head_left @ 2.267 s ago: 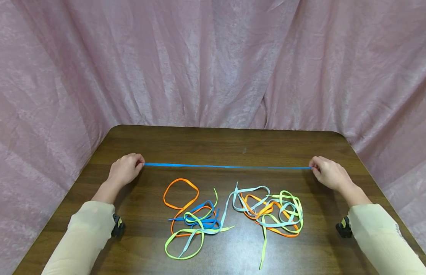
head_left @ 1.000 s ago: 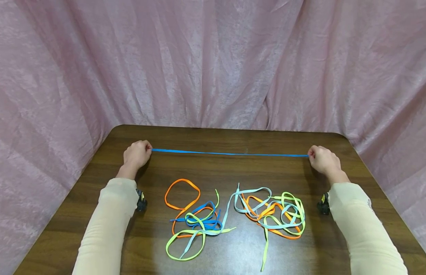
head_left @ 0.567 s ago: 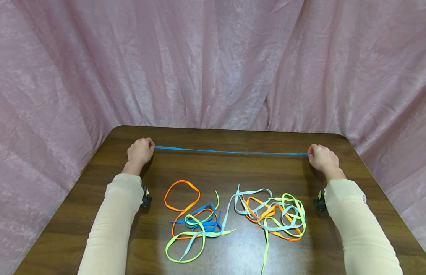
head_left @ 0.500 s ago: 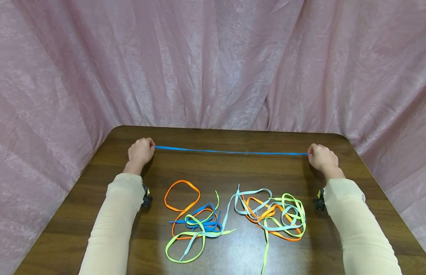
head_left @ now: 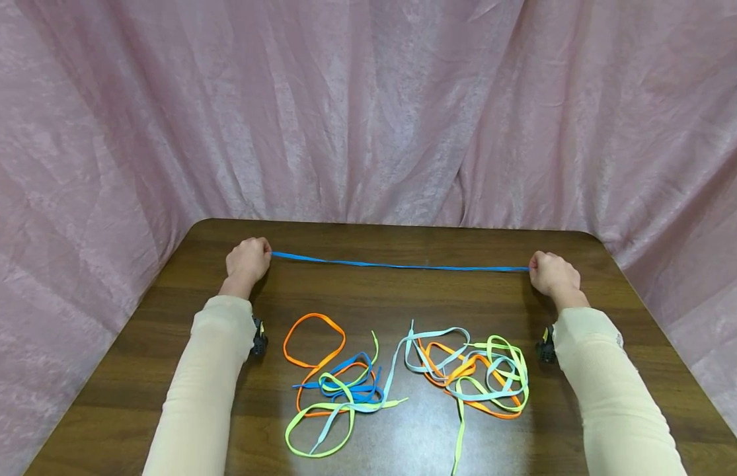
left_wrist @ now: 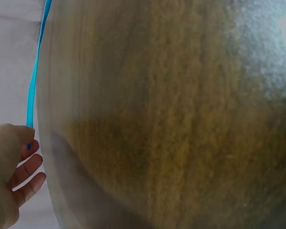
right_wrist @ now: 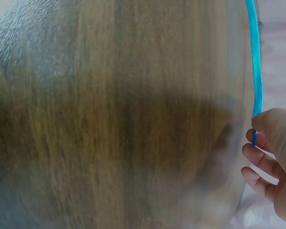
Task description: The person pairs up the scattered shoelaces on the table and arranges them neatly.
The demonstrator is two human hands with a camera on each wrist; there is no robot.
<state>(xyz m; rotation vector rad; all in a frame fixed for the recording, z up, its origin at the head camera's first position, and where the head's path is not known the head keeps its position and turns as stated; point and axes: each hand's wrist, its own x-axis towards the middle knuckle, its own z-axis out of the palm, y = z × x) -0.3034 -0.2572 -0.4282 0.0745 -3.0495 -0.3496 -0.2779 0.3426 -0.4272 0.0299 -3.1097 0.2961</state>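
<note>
A blue shoelace (head_left: 368,264) stretches nearly straight across the far part of the table, sagging slightly. My left hand (head_left: 249,259) pinches one end of it between thumb and forefinger. At the other end my right hand (head_left: 554,272) does the same. In the left wrist view the lace (left_wrist: 32,90) runs up from the thumb, its tip poking out below. The right wrist view has the lace (right_wrist: 255,62) rising from the pinch in the same way, with a short tip under the thumb. The other fingers of both hands are loosely bent.
Nearer on the wooden table (head_left: 166,344) lie two tangles of shoelaces. The left one mixes orange, green, light blue and a darker blue lace (head_left: 356,390). The right one mixes orange, light blue and a green lace (head_left: 523,370). A pink curtain (head_left: 368,112) hangs behind the table.
Both hands have moved away from me toward the far edge and closer together, carrying the blue shoelace. It has gone from taut to slightly slack. The tangles lie as before.
</note>
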